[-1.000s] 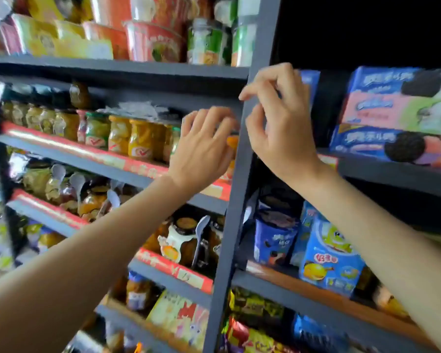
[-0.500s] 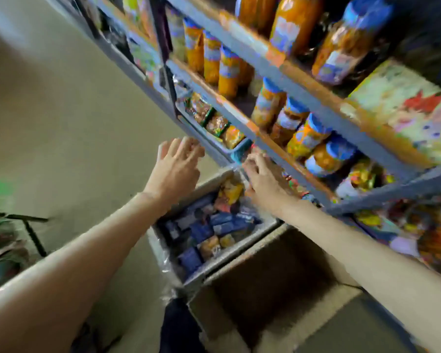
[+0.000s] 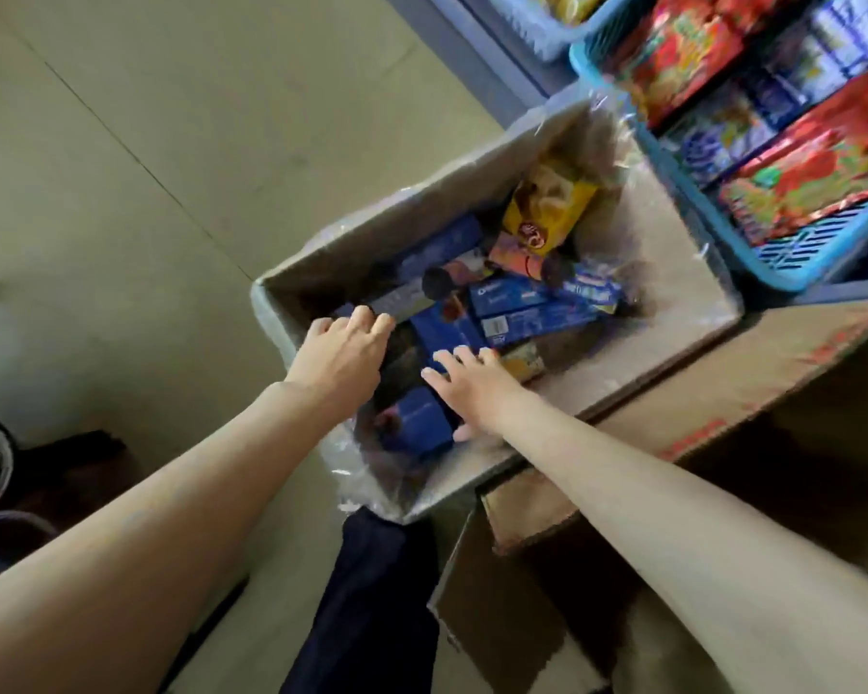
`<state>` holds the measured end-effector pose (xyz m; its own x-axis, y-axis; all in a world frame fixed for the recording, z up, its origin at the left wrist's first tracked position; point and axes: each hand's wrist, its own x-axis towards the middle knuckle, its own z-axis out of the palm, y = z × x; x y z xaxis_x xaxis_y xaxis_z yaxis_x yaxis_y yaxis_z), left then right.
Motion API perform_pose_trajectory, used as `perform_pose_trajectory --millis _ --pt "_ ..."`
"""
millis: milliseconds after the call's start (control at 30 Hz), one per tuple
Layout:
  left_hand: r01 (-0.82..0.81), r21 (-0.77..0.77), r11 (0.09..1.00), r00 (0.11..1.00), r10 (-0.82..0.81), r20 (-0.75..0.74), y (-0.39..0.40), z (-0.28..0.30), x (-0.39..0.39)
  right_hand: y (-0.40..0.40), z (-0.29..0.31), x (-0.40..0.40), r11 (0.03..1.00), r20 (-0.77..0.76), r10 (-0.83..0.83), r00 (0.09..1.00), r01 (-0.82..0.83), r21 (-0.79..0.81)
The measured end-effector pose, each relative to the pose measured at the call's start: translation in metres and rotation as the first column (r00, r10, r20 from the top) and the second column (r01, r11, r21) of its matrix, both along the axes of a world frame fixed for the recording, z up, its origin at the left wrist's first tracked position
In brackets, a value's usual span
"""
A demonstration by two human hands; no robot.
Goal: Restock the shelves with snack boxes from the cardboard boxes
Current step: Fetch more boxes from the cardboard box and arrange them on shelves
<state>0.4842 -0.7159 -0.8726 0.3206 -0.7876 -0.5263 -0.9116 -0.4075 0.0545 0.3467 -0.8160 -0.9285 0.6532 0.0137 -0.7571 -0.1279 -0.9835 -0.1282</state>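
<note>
1. Both hands reach into the open plastic-lined cardboard box [image 3: 672, 273] of blue snack boxes [image 3: 527, 313].
2. Left hand [image 3: 339, 350]: fingers curl over a dark box; grip unclear.
3. Right hand [image 3: 472, 383]: fingers spread flat on a blue carton [image 3: 417, 423], partly hidden.

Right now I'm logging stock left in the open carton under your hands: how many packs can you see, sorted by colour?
Blue packs: 6, e.g., partly overlapped, so approximate
Yellow packs: 2, one upright, one lying by the right hand
Orange packs: 1
Total: 9 visible; more may lie beneath.
</note>
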Motion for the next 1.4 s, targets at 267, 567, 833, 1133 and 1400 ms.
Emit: perform_pose_trajectory --millis 267,567,833,1133,1400 --pt "0.014 0.025 1.0 1.0 -0.015 0.024 0.007 -0.037 0.007 0.052 -0.067 0.013 0.98 0.033 0.198 0.98 -0.197 -0.027" --pt "0.015 0.188 0.982 0.994 0.006 -0.113 -0.03 0.027 -0.006 -0.062 0.036 0.052 0.734 -0.276 -0.543 0.793 0.608 0.303" --pt "-0.068 -0.031 0.997 0.945 0.054 -0.323 -0.12 0.26 -0.034 -0.184 0.306 0.007 0.462 -0.424 -0.67 0.609 0.789 0.405" --pt "-0.074 -0.046 0.996 0.731 0.023 -0.682 -0.169 0.617 -0.074 -0.209 0.689 -0.067 0.606 -0.142 -0.647 0.749 0.619 0.499" --pt "-0.069 -0.639 0.766 0.778 -0.359 -0.515 -0.174 0.798 -0.146 -0.177 0.908 -0.192 0.485 0.418 -0.874 0.248 0.514 0.708"
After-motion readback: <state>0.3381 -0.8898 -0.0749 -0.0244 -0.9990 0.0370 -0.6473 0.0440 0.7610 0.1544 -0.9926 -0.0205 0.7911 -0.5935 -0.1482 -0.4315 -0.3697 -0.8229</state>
